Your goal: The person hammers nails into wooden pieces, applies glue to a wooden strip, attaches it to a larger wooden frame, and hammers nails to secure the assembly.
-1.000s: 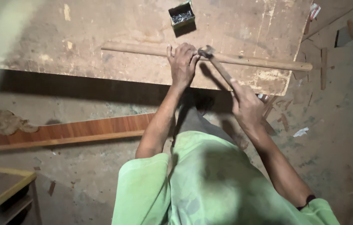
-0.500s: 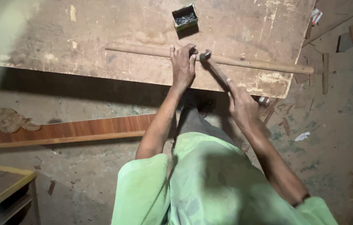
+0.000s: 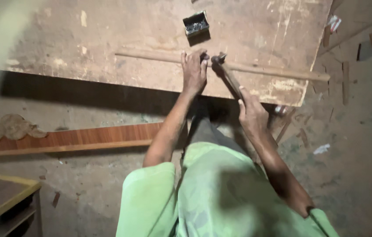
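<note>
Left hand (image 3: 194, 70): I see its grip pressed down on the strip (image 3: 278, 71), on the table (image 3: 107, 39).
Right hand (image 3: 252, 115): grip clamped on hammer (image 3: 226, 72).
Box (image 3: 196, 24): near, behind.

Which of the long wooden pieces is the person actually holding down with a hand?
The thin strip lying across the worktable, pressed by the left hand. The reddish-brown plank lies untouched on the floor below.

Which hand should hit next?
Probably the right hand: it grips the hammer, whose head sits by the left hand, which presses on the wooden strip.
</note>
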Demonstrator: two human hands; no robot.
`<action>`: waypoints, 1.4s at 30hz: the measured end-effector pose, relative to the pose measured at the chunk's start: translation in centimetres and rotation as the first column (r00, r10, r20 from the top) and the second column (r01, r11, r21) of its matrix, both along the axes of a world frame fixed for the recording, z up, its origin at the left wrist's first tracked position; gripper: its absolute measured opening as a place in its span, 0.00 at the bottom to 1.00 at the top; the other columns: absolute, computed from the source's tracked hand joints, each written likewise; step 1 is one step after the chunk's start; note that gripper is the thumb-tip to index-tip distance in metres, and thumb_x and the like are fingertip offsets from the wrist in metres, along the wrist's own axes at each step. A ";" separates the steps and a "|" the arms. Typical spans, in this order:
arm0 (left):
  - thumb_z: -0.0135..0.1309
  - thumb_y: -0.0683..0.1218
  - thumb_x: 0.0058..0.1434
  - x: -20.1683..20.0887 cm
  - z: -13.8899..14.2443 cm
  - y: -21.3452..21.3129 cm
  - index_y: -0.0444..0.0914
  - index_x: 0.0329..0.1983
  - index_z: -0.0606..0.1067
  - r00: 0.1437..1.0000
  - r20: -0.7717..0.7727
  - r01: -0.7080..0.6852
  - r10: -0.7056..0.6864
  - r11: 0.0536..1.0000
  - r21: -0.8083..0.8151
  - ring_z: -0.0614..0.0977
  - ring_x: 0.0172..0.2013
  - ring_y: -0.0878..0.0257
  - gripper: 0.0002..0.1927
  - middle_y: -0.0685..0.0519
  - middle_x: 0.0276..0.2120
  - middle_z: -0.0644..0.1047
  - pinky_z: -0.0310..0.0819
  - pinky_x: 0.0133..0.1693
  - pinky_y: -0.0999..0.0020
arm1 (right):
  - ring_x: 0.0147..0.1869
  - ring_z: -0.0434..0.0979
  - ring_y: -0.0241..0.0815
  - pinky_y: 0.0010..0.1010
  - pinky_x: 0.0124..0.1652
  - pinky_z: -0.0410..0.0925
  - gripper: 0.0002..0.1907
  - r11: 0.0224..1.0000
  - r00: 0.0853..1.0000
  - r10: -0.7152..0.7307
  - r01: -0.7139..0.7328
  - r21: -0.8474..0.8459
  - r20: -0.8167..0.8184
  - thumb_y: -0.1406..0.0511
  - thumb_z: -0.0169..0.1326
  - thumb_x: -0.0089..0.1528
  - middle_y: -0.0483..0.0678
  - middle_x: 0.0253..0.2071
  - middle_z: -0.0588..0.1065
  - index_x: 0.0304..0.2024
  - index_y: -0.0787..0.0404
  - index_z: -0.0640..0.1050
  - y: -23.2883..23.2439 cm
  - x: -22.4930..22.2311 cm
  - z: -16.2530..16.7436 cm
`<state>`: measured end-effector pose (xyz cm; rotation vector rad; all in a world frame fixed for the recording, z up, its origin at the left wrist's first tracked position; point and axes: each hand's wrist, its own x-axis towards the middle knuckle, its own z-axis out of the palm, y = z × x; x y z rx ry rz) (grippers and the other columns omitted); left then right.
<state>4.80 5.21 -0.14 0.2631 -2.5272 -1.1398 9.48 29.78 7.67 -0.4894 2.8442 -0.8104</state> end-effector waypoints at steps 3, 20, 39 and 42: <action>0.54 0.42 0.67 0.5 1.5 -2.0 0.40 0.64 0.67 0.993 -0.012 0.120 -0.119 0.992 0.038 0.73 0.56 0.51 0.22 0.49 0.51 0.74 0.54 0.66 0.47 | 0.52 0.82 0.56 0.40 0.48 0.74 0.24 0.982 0.987 -0.084 0.059 -0.179 -0.135 0.66 0.56 0.69 0.57 0.55 0.78 0.68 0.54 0.72 1.7 0.7 1.5; 0.65 0.45 0.59 2.1 1.5 -7.7 0.43 0.50 0.79 0.977 -0.006 0.202 -0.213 0.932 -0.302 0.73 0.51 0.50 0.15 0.49 0.46 0.73 0.60 0.58 0.43 | 0.59 0.79 0.58 0.42 0.55 0.71 0.22 0.975 0.993 -0.113 0.102 -0.198 -0.044 0.66 0.54 0.69 0.58 0.58 0.77 0.66 0.58 0.73 2.5 2.1 0.3; 0.58 0.43 0.58 -10.2 6.3 -9.1 0.47 0.37 0.83 0.972 0.096 0.225 -0.212 0.741 -0.633 0.73 0.54 0.56 0.06 0.55 0.45 0.76 0.56 0.63 0.40 | 0.67 0.74 0.57 0.40 0.61 0.66 0.24 0.875 0.924 -0.376 0.379 -0.301 0.072 0.64 0.53 0.70 0.59 0.64 0.73 0.67 0.64 0.70 8.1 6.4 0.3; 0.59 0.45 0.59 -12.3 5.9 -9.2 0.47 0.37 0.84 0.959 0.114 0.259 -0.261 0.635 -0.727 0.73 0.52 0.55 0.06 0.53 0.44 0.76 0.56 0.60 0.40 | 0.66 0.74 0.57 0.41 0.61 0.67 0.24 0.875 0.921 -0.371 0.391 -0.285 0.122 0.64 0.53 0.70 0.59 0.64 0.73 0.67 0.64 0.70 8.0 6.3 0.3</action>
